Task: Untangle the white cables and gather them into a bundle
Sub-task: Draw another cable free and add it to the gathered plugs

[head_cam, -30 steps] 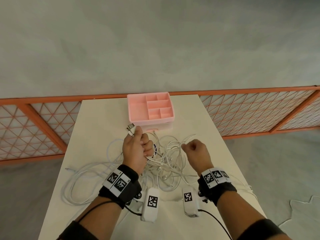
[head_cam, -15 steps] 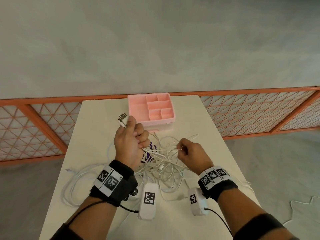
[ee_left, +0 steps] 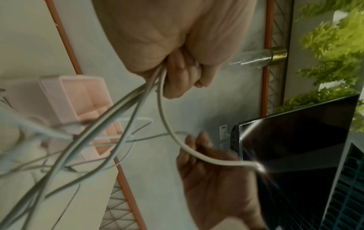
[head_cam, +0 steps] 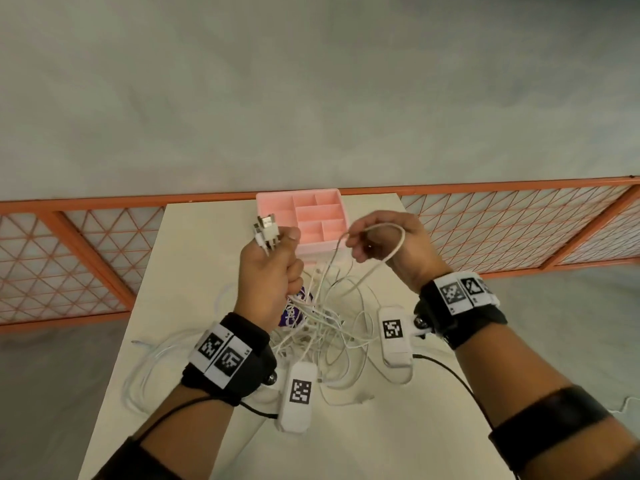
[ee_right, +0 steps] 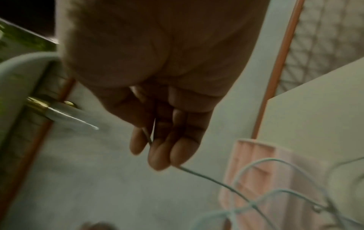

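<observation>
My left hand (head_cam: pixel 273 268) is raised above the table and grips several white cable ends; their USB plugs (head_cam: pixel 266 230) stick out above the fist. In the left wrist view the strands (ee_left: pixel 157 87) run out below the curled fingers (ee_left: pixel 177 80). My right hand (head_cam: pixel 377 244) is level with it and holds a lifted loop of white cable (head_cam: pixel 398 247). The right wrist view shows that thin cable (ee_right: pixel 148 137) pinched between its fingers (ee_right: pixel 159 155). The remaining cables hang down into a loose tangle (head_cam: pixel 332 334) on the cream table (head_cam: pixel 194 271).
A pink divided organizer tray (head_cam: pixel 332 199) stands at the table's far edge, just behind both hands. Something purple (head_cam: pixel 294 315) lies under the tangle. Long loops (head_cam: pixel 145 368) spread toward the table's left edge. An orange mesh railing (head_cam: pixel 86 254) runs behind.
Both hands have risen from the tangle. The left lifted the bunched plug ends higher; the right drew one cable loop up and away to the right.
</observation>
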Demonstrator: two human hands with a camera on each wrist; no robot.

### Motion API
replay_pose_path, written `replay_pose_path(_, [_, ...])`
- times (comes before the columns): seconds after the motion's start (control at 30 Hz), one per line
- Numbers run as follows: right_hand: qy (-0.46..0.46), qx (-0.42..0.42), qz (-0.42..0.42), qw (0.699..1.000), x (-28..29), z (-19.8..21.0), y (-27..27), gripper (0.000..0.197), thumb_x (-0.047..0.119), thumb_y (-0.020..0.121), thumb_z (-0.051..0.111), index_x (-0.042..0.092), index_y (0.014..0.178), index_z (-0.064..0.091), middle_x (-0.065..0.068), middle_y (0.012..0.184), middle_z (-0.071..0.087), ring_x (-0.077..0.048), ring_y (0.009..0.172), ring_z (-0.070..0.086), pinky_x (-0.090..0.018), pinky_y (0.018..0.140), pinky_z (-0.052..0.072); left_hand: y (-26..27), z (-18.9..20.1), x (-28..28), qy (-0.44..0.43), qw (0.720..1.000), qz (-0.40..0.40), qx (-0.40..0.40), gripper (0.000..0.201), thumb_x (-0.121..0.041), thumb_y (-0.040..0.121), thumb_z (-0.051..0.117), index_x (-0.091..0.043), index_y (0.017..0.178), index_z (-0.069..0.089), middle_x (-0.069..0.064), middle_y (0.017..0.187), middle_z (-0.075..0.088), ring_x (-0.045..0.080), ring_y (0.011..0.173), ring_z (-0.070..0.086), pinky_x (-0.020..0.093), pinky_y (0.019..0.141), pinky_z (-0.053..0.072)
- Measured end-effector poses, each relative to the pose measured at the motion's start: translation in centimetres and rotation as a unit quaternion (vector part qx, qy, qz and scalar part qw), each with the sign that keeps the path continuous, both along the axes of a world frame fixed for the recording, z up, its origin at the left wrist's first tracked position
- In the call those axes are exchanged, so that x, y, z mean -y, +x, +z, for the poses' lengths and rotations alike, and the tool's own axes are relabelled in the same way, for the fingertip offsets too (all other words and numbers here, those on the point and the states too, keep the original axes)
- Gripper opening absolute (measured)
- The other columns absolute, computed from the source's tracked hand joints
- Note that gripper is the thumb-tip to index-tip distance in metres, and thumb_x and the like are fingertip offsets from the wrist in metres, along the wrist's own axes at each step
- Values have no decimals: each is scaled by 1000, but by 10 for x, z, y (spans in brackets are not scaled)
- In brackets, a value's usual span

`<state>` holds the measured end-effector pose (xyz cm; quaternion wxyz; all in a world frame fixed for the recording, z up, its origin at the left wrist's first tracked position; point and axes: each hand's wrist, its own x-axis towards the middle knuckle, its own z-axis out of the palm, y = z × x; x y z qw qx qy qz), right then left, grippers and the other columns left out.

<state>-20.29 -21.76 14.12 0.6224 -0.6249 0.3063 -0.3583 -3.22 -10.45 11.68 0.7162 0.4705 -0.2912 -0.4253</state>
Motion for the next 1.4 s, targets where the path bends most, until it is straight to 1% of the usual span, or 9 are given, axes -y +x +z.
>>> replay_pose_path(0.23, [-26,4,125,992,-26,37,27,32,-20,81,40,-7,93,67,-25,88,69,-31,72,67,-38,72,55,-13,6,14,-35,999,4,17,16,-24,99,58,-13,92,67,0,62,39,9,46,24,22,44,18])
replay_pose_path(0.57, [106,271,-47,956,-7,69,6,23,13,91,48,2,81,66,-16,80,66,-26,72,64,-29,65,54,5,-62,10,96,994,-24,50,16,-19,97,62,-8,98,74,8,79,58,10,43,26,20,41,24])
replay_pose_path(0.73, [-45,-171,-204,963,18,28,-12,6,9,92,56,8,87,60,-5,63,65,-18,49,55,-26,48,38,19,-74,9,126,991,22,43,17,-18,96,64,-3,99,73,5,75,62,9,40,29,18,40,25])
replay_pose_path(0.83, [-169,-541,-130,814,12,-2,-13,37,2,86,49,15,119,57,-10,110,67,-26,95,65,-34,73,52,19,-65,12,123,988,18,93,17,-18,95,66,-2,96,74,5,74,64,9,40,34,22,50,29])
replay_pose_path(0.9, [-259,-597,-87,754,-6,-17,-3,58,1,84,49,16,140,43,-9,138,48,-32,123,47,-46,96,47,12,-57,14,115,985,4,125,19,-13,95,65,4,99,72,4,74,65,9,40,43,28,57,43])
replay_pose_path(1.0, [-359,-488,0,795,-24,-33,17,53,15,89,55,17,141,46,-5,145,47,-26,135,40,-47,107,38,3,-52,17,109,983,-10,148,24,-12,93,67,12,93,69,-4,69,65,17,46,43,29,55,50])
replay_pose_path(1.13, [-300,-416,57,857,-28,-30,30,26,29,99,53,12,86,67,5,76,65,-17,76,63,-31,70,45,6,-63,12,102,984,-27,145,20,-20,94,68,-3,83,70,-4,57,57,6,37,35,18,44,29])
replay_pose_path(1.27, [-191,-216,-37,957,-21,1,35,23,19,99,56,11,83,70,25,53,57,7,54,52,-15,58,35,12,-72,2,120,985,-56,113,25,-23,94,68,0,83,67,4,56,50,11,39,28,18,42,26])
replay_pose_path(1.4, [-173,42,-194,965,-9,55,32,26,14,96,55,13,72,66,6,55,55,-10,48,44,-23,51,38,21,-89,-4,159,977,-32,136,24,-21,92,69,-1,79,67,-5,48,48,8,38,32,18,43,29])
